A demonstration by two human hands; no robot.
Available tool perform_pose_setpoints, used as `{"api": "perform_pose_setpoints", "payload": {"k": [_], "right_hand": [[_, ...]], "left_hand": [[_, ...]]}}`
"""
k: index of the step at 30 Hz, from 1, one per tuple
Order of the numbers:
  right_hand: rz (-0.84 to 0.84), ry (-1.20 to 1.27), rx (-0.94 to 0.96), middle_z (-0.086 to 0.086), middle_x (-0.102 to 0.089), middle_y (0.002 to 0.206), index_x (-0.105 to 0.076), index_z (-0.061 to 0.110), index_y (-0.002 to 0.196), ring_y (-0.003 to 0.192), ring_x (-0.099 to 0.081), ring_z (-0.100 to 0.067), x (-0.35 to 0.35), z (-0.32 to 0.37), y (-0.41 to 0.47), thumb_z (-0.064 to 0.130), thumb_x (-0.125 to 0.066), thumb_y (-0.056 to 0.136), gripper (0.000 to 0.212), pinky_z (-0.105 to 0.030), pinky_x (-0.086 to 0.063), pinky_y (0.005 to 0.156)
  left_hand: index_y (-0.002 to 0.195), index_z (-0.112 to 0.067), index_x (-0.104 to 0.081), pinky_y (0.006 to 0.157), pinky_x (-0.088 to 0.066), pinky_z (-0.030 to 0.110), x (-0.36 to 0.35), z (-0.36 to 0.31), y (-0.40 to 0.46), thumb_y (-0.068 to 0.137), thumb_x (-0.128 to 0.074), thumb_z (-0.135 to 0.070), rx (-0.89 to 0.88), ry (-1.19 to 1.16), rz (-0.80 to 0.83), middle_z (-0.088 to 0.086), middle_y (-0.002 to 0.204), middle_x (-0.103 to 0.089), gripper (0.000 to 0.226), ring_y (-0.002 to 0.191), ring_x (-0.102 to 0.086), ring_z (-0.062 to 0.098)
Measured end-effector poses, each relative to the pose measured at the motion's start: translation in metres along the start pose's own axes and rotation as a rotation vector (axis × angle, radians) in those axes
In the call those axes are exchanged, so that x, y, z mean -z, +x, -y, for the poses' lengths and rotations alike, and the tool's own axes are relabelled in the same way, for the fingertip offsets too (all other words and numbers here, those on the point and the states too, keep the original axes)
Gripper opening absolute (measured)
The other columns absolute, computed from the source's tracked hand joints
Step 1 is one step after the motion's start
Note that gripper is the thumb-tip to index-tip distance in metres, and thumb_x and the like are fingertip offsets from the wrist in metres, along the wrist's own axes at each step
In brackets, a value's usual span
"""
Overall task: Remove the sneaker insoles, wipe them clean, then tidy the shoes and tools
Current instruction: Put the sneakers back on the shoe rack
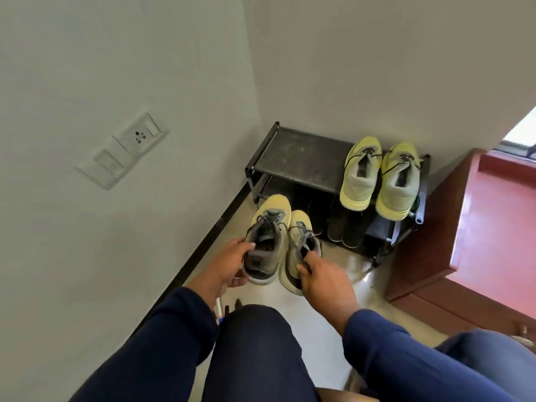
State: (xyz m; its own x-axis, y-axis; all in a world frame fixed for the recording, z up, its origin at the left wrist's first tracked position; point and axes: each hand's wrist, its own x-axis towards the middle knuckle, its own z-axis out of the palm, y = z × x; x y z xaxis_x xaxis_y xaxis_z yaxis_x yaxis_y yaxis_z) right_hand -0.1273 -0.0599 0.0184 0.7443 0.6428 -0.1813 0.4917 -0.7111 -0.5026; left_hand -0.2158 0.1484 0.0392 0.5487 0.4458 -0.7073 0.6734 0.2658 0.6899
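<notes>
While the left hand [229, 264] grips one yellow sneaker's [265, 240] heel and the right hand [322, 275] pinches the other sneaker's [298, 250] collar above the floor [313, 323], that lighter pinch could slip.

There is one black shoe rack [301, 153] in the corner. On its top shelf stand two yellow-green sneakers [361, 181], at the right end. In front of the rack, toward the person, are two more yellow sneakers [268, 227], so four yellow sneakers in all. Under the top shelf of the rack at least two dark shoes [345, 227] show; more I cannot count in the shadow. Two hands are in view, the left hand [229, 264] and the right hand [324, 281], each on one sneaker. To the right of the rack stands one brown wooden cabinet [429, 242]. On the wall left of the rack is one white switch plate [123, 150].
</notes>
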Motion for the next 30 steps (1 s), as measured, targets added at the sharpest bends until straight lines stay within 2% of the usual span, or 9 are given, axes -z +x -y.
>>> {"api": "perform_pose_setpoints", "payload": {"k": [4, 8, 12, 16, 19, 22, 26, 30], "right_hand": [[-0.106, 0.02, 0.05, 0.004, -0.055, 0.086, -0.041, 0.029, 0.093, 0.07, -0.053, -0.019, 0.025, 0.012, 0.007, 0.042, -0.043, 0.106, 0.019, -0.031, -0.04, 0.063], [-0.162, -0.016, 0.136, 0.008, -0.052, 0.088, -0.051, 0.028, 0.101, 0.077, -0.055, -0.015, 0.05, 0.013, 0.032, 0.039, -0.046, 0.105, 0.013, -0.028, -0.047, 0.069], [-0.227, -0.107, 0.201, 0.004, -0.056, 0.084, -0.058, 0.023, 0.097, 0.071, -0.055, -0.019, 0.067, 0.001, 0.083, 0.032, -0.051, 0.103, 0.013, -0.028, -0.039, 0.064], [-0.264, -0.172, 0.215, -0.006, -0.064, 0.081, -0.061, 0.018, 0.092, 0.068, -0.063, -0.029, 0.082, -0.015, 0.141, 0.024, -0.059, 0.098, 0.009, -0.033, -0.04, 0.058], [-0.256, -0.21, 0.221, -0.004, -0.062, 0.088, -0.061, 0.019, 0.102, 0.075, -0.061, -0.027, 0.091, -0.023, 0.18, 0.028, -0.05, 0.103, 0.014, -0.034, -0.043, 0.064], [-0.253, -0.203, 0.199, -0.002, -0.055, 0.088, -0.059, 0.019, 0.104, 0.074, -0.053, -0.023, 0.094, -0.029, 0.21, 0.03, -0.045, 0.105, 0.017, -0.033, -0.04, 0.066], [-0.211, -0.208, 0.139, -0.004, -0.057, 0.09, -0.056, 0.019, 0.102, 0.078, -0.059, -0.028, 0.085, -0.038, 0.233, 0.027, -0.047, 0.103, 0.012, -0.036, -0.044, 0.067], [-0.172, -0.204, 0.071, -0.003, -0.06, 0.094, -0.056, 0.021, 0.107, 0.08, -0.057, -0.024, 0.075, -0.048, 0.237, 0.029, -0.045, 0.105, 0.014, -0.034, -0.043, 0.068]], "left_hand": [[0.126, -0.037, -0.059, 0.091, -0.058, 0.052, -0.008, -0.028, -0.019, 0.106, -0.045, -0.039, -0.094, -0.089, -0.023, 0.002, 0.117, -0.067, 0.025, 0.105, -0.068, 0.028], [0.129, -0.042, -0.063, 0.084, -0.063, 0.052, -0.012, -0.057, -0.007, 0.104, -0.051, -0.028, -0.198, -0.111, -0.045, 0.003, 0.12, -0.07, 0.03, 0.106, -0.071, 0.029], [0.129, -0.035, -0.065, 0.077, -0.064, 0.048, -0.025, -0.093, 0.031, 0.106, -0.052, -0.027, -0.271, -0.117, -0.062, 0.003, 0.118, -0.074, 0.028, 0.104, -0.073, 0.029], [0.112, -0.034, -0.069, 0.065, -0.063, 0.039, -0.045, -0.129, 0.079, 0.106, -0.055, -0.024, -0.308, -0.172, -0.104, 0.002, 0.106, -0.076, 0.019, 0.098, -0.074, 0.028], [0.098, -0.035, -0.069, 0.064, -0.063, 0.039, -0.057, -0.15, 0.119, 0.106, -0.056, -0.026, -0.353, -0.166, -0.131, -0.002, 0.094, -0.077, 0.018, 0.089, -0.075, 0.024], [0.111, -0.026, -0.073, 0.067, -0.064, 0.043, -0.063, -0.162, 0.155, 0.104, -0.059, -0.029, -0.382, -0.116, -0.14, 0.006, 0.102, -0.078, 0.016, 0.095, -0.076, 0.028], [0.112, -0.026, -0.071, 0.071, -0.064, 0.043, -0.072, -0.164, 0.189, 0.105, -0.058, -0.029, -0.343, -0.092, -0.149, 0.005, 0.107, -0.076, 0.015, 0.096, -0.074, 0.026], [0.137, -0.027, -0.061, 0.083, -0.06, 0.047, -0.08, -0.158, 0.201, 0.107, -0.054, -0.032, -0.258, -0.04, -0.111, 0.003, 0.119, -0.07, 0.031, 0.105, -0.068, 0.025]]}}
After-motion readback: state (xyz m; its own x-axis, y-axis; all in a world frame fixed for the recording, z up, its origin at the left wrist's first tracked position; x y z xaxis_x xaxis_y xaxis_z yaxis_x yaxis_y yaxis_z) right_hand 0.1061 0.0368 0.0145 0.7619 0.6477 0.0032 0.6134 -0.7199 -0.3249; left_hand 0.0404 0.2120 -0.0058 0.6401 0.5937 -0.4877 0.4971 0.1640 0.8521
